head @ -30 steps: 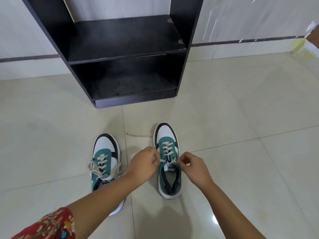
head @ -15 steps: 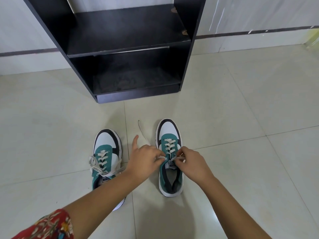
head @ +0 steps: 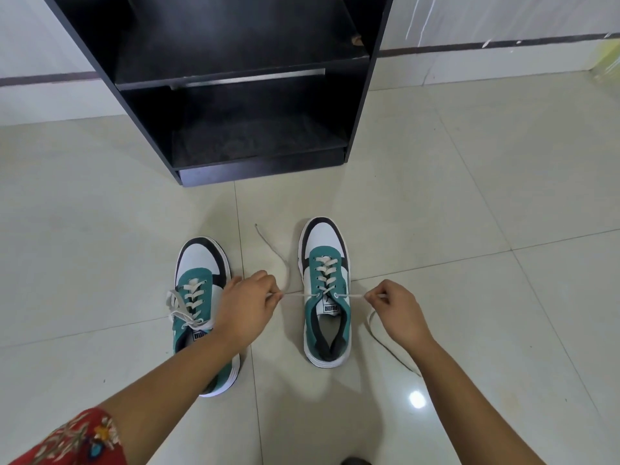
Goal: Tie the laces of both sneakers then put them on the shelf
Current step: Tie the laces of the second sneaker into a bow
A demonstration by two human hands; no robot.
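Two green, white and black sneakers stand side by side on the tiled floor, toes toward the shelf. The right sneaker [head: 325, 290] has its white lace pulled taut sideways across the top eyelets. My left hand [head: 248, 305] pinches the lace's left end; its loose tail [head: 273, 250] curls away over the floor. My right hand [head: 397, 310] pinches the right end, whose tail [head: 391, 347] trails back beside my forearm. The left sneaker [head: 201, 297] has loose lace loops on its tongue, and my left forearm covers its heel.
A black open shelf unit [head: 360, 105] stands against the wall just beyond the sneakers, with a low bottom board [head: 255, 139] and a higher board [head: 235, 38]. Pale glossy floor tiles [head: 469, 182] surround everything. A yellowish object [head: 609, 62] sits at the far right.
Both hands have moved apart from the middle of the right sneaker, drawing the lace ends out to either side until taut. The camera has dipped closer to the shoes.
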